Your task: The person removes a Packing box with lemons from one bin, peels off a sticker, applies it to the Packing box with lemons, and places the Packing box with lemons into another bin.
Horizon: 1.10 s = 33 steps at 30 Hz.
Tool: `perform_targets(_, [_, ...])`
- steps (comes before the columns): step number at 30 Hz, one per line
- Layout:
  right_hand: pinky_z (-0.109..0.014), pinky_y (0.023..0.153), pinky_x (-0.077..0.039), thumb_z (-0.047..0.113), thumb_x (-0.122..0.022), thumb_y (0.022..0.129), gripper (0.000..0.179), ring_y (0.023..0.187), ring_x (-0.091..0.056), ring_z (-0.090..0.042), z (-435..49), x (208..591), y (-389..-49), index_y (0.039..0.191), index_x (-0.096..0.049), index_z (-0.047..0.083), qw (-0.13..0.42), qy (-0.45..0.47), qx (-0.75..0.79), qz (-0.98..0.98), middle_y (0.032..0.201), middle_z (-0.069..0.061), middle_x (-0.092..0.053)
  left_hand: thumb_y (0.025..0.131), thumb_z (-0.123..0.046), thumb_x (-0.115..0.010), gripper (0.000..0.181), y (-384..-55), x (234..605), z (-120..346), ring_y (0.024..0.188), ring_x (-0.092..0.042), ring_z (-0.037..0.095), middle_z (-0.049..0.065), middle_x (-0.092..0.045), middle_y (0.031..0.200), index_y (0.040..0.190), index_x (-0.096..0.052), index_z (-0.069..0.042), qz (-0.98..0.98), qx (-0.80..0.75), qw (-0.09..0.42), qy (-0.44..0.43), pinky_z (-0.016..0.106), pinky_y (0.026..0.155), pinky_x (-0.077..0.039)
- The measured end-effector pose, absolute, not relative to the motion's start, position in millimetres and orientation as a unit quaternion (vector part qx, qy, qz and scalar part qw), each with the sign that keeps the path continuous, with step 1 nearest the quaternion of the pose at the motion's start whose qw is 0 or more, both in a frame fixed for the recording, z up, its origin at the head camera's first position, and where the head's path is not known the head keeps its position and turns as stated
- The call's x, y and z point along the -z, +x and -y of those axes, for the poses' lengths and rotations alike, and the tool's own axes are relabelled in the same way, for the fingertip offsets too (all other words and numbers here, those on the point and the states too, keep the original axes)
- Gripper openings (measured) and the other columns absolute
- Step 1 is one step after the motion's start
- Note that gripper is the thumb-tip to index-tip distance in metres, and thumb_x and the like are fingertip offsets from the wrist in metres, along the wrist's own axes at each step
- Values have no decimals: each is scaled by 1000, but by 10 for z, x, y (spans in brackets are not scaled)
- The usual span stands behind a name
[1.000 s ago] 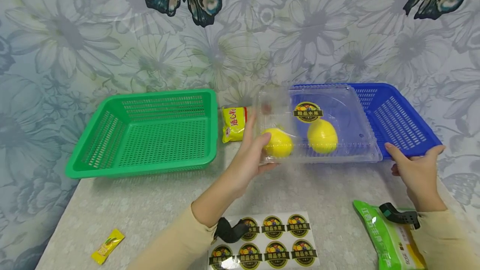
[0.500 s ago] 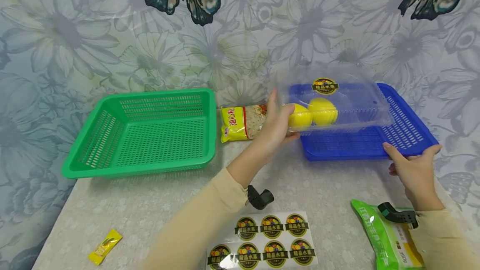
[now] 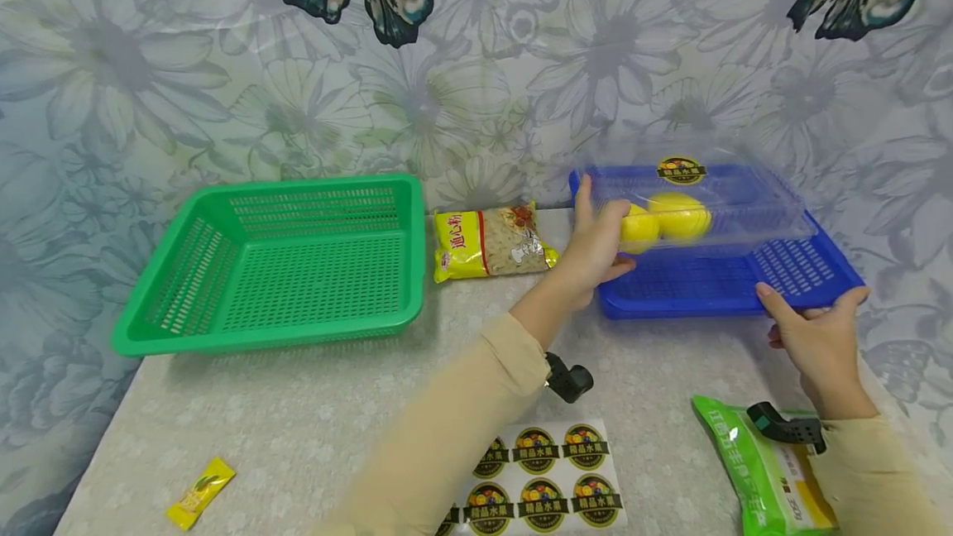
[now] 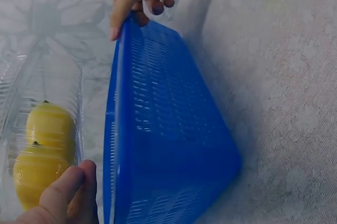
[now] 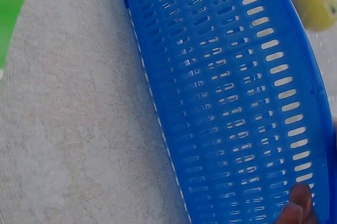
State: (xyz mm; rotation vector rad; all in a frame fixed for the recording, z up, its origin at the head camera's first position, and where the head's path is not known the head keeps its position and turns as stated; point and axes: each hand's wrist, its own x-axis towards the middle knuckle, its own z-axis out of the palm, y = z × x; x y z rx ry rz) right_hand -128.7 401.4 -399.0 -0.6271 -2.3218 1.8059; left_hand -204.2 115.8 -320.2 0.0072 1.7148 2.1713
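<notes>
A clear plastic fruit box with a round black-and-gold sticker holds two lemons near its left end. My left hand grips that end, thumb and fingers on either side. In the left wrist view, the box is raised above the rim of the blue basket. In the head view it overlaps the back of that basket. The basket's front right rim is pinched by my right hand, with fingertips against the outside wall in the right wrist view.
A green basket stands on the left. Beside it lies a macaroni packet. A sticker sheet, a green bag and a small yellow sachet lie nearer on the table. A patterned wall rises behind.
My left hand has carried the box with the lemons right and up, over the blue basket, uncovering the macaroni packet. My right hand keeps its hold on the basket rim.
</notes>
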Motion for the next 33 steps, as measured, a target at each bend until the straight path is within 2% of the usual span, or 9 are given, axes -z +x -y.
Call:
perform_targets(6, [-24, 48, -53, 33, -72, 90, 128, 45, -60, -10, -4005, 3946, -1283, 139, 46, 30, 81, -208, -619, 753, 62, 15, -65, 98, -43, -47, 72, -2084, 3269, -1294, 124, -54, 26, -6, -6, 167, 151, 0, -57, -620, -758, 200, 14, 47, 94, -55])
perform_targets(9, [-24, 46, -52, 31, -73, 89, 130, 44, -59, -9, -3997, 3928, -1290, 141, 46, 29, 90, -208, -630, 743, 62, 14, -65, 98, -43, -46, 73, -2103, 3290, -1362, 126, -53, 25, -9, -3, 167, 152, 1, -57, -627, -753, 199, 11, 44, 93, -56])
perform_targets(18, [-23, 45, -52, 28, -73, 90, 129, 43, -58, -8, -3985, 3944, -1269, 142, 45, 26, 102, -204, -631, 741, 64, 16, -66, 97, -44, -46, 73, -2098, 3322, -1588, 132, -52, 29, -8, -8, 167, 151, 1, -57, -655, -731, 191, -4, 43, 96, -55])
perform_targets(21, [-23, 44, -51, 26, -72, 91, 129, 43, -58, -8, -3979, 3958, -1272, 142, 46, 22, 109, -197, -631, 743, 64, 17, -65, 97, -45, -45, 73, -2098, 3355, -1647, 142, -39, 33, -8, -8, 167, 151, 3, -59, -675, -713, 189, -14, 42, 97, -55])
perform_targets(25, [-23, 43, -51, 24, -72, 91, 129, 42, -58, -9, -3979, 3994, -1281, 142, 46, 21, 119, -187, -635, 740, 64, 16, -65, 97, -47, -44, 73, -2098, 3405, -1730, 152, -16, 37, -7, -8, 167, 150, 5, -60, -693, -695, 190, -31, 44, 98, -53])
perform_targets(28, [-23, 43, -50, 25, -72, 91, 129, 42, -57, -10, -3990, 4029, -1287, 142, 46, 22, 122, -188, -628, 745, 64, 17, -65, 97, -47, -45, 73, -2109, 3449, -1798, 153, -14, 38, -5, -8, 167, 150, 4, -59, -694, -693, 190, -40, 47, 101, -51])
perform_targets(33, [-24, 43, -49, 28, -74, 89, 130, 42, -57, -10, -4013, 4094, -1305, 143, 44, 25, 132, -184, -622, 749, 67, 18, -65, 96, -49, -44, 74, -2138, 3534, -1880, 153, -9, 39, -9, -7, 167, 152, 4, -56, -702, -686, 187, -50, 59, 113, -35])
